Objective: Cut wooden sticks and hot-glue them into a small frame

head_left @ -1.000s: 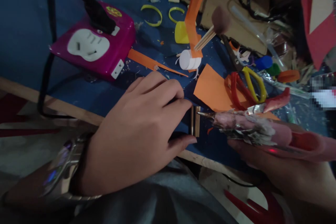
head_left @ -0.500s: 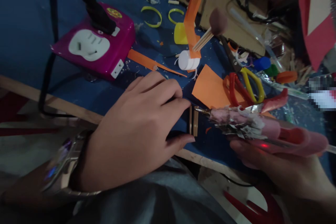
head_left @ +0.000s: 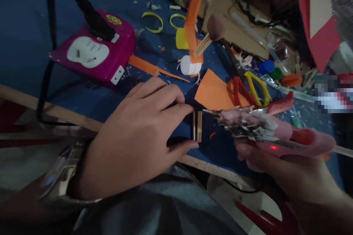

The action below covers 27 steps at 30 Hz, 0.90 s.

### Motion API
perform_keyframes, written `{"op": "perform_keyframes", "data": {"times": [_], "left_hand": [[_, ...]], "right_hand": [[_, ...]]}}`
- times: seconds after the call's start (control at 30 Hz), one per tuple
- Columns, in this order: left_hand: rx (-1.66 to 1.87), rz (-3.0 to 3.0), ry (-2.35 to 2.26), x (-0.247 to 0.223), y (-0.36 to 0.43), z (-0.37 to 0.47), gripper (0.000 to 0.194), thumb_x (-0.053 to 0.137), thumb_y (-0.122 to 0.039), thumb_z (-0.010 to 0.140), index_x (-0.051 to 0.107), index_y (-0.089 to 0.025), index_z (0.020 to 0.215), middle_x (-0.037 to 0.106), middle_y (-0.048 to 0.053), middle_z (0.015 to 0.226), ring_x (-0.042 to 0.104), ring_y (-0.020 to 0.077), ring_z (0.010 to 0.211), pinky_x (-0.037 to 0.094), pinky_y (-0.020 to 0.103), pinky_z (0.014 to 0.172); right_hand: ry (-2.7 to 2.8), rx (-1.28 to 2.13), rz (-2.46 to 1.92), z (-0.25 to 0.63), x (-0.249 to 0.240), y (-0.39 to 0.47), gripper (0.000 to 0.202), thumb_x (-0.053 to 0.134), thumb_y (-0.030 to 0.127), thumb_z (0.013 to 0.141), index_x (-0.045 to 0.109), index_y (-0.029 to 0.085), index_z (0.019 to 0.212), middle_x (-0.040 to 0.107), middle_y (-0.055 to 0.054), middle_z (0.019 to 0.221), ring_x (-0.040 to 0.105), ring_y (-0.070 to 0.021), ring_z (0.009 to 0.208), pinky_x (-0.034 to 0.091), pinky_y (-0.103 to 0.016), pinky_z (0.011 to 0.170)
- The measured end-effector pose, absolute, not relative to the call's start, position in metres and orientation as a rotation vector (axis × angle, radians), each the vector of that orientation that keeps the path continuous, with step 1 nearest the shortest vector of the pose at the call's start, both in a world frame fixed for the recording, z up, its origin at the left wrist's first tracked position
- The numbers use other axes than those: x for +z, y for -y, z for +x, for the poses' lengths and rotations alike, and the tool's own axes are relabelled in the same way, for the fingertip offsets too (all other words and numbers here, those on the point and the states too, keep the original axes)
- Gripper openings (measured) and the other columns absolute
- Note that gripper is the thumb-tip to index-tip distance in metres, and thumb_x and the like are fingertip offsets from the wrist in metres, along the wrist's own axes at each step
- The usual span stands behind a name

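Pink plastic, wrapped in ragged grey-white residue towards the front, forms the glue gun [head_left: 284,131] at the right of the frame, gripped from below by the right hand [head_left: 292,172], its red light glowing. The metal nozzle [head_left: 210,111] points left, near the upper ends of the short wooden sticks [head_left: 199,126], which lie side by side on the blue counter [head_left: 22,58] just right of the frame's centre. From the left, the left hand [head_left: 138,132] arches over, forefinger at the sticks' upper end and thumb at their lower end; whether it pinches them firmly, I cannot tell. A metal watch [head_left: 63,180] circles that wrist at lower left. Above the nozzle lies orange paper [head_left: 211,90], beside red-and-yellow-handled scissors [head_left: 257,90]. A white cylinder [head_left: 186,65] sits above the centre, next to an upright orange strip [head_left: 193,14]. At upper left, a magenta socket box [head_left: 122,51] carries a black plug [head_left: 92,18].
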<state>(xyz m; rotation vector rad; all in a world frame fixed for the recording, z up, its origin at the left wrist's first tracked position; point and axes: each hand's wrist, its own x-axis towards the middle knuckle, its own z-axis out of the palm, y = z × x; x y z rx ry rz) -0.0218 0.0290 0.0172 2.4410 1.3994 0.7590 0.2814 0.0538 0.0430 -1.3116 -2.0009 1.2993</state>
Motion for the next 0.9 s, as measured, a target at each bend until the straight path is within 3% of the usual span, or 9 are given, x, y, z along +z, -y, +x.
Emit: {"op": "perform_keyframes", "data": {"times": [0.1,0.5,0.73,0.9], "left_hand": [[0.766,2.439,-1.395,0.0175,-0.0296,-0.0217,0.023,0.085,-0.037,0.100,0.077,-0.019,0.110,0.072,0.011,0.112,0.070,0.0368,0.111,0.065,0.059,0.095],[0.775,2.446,-1.401,0.0149,-0.0285,-0.0235,0.028,0.087,-0.040,0.098,0.077,-0.020,0.114,0.072,0.011,0.112,0.069,0.0362,0.111,0.064,0.058,0.096],[0.765,2.449,-1.421,0.0141,-0.0291,-0.0217,0.021,0.084,-0.040,0.100,0.075,-0.024,0.110,0.072,0.010,0.113,0.069,0.0354,0.112,0.064,0.058,0.098],[0.758,2.443,-1.420,0.0157,-0.0281,-0.0218,0.023,0.083,-0.041,0.101,0.075,-0.025,0.116,0.072,0.010,0.114,0.069,0.0358,0.113,0.064,0.058,0.098]], "right_hand": [[2.045,1.304,-1.274,0.2817,0.0433,-0.0543,0.055,0.087,0.028,0.098,0.078,0.059,0.143,0.083,0.015,0.147,0.079,-0.0295,0.141,0.065,-0.044,0.125],[2.146,1.257,-1.211,0.2801,0.0460,-0.0560,0.058,0.089,0.027,0.099,0.076,0.066,0.140,0.084,0.022,0.139,0.083,-0.0215,0.133,0.068,-0.031,0.117],[2.103,1.221,-1.237,0.2795,0.0439,-0.0554,0.055,0.091,0.026,0.096,0.080,0.063,0.135,0.087,0.018,0.136,0.085,-0.0234,0.129,0.069,-0.034,0.116],[2.005,1.343,-1.188,0.2799,0.0412,-0.0551,0.057,0.089,0.026,0.096,0.079,0.056,0.143,0.082,0.013,0.149,0.077,-0.0280,0.143,0.065,-0.041,0.124]]}}
